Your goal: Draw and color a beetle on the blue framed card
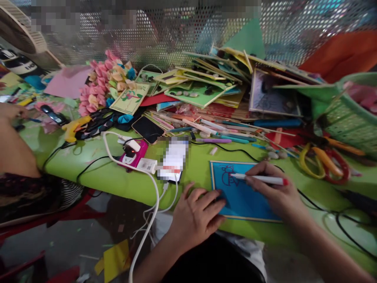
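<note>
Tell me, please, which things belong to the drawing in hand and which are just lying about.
In use: white marker in the right hand; blue card, left hand at its edge.

Lying about: yellow glue gun; scissors; dark phone; green basket.

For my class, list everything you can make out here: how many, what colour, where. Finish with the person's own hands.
table: one, green, centre
panel: one, blue with pale edging, before the person
marker: one, white with red end, in right hand
phones: two, one lit, one dark, left of centre
power strip: one, magenta, left of lit phone
cables: several, white and black, around table
glue gun: one, yellow, left
paper flowers: many, mostly pink, back left
decorated cards: many, mixed, piled at back
pens: several, mixed, before pile
scissors: count unclear, yellow, orange, red handles, right
basket: one, green, right edge
another person's arm: one, bare, left edge
left hand: one, bare, at panel's left edge
right hand: one, bare, gripping marker
</note>
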`<state>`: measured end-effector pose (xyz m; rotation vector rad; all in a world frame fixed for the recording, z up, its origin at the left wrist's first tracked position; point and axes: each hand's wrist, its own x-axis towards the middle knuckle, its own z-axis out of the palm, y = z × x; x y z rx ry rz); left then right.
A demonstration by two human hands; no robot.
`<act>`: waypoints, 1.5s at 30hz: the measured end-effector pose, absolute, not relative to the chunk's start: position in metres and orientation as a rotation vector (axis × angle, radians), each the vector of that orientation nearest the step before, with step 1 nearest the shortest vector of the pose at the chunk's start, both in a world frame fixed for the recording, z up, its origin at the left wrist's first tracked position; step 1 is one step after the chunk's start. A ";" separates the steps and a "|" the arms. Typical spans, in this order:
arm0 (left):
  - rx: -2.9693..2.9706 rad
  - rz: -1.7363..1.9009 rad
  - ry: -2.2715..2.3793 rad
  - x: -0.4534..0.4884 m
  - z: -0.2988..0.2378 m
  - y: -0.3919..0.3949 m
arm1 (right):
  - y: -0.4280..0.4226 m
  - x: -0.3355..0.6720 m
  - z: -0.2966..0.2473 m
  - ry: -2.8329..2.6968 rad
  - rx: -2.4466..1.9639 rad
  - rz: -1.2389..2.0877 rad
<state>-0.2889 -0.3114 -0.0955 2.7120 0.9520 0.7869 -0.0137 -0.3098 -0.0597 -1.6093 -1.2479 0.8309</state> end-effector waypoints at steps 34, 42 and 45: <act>2.665 0.857 0.921 -0.288 -0.093 -0.309 | -0.302 -0.026 -0.060 -1.352 -1.699 0.775; 2.642 0.854 0.911 -0.289 -0.095 -0.310 | -0.304 -0.023 -0.058 -1.366 -1.682 0.793; 2.633 0.850 0.908 -0.289 -0.096 -0.311 | -0.304 -0.024 -0.058 -1.379 -1.671 0.799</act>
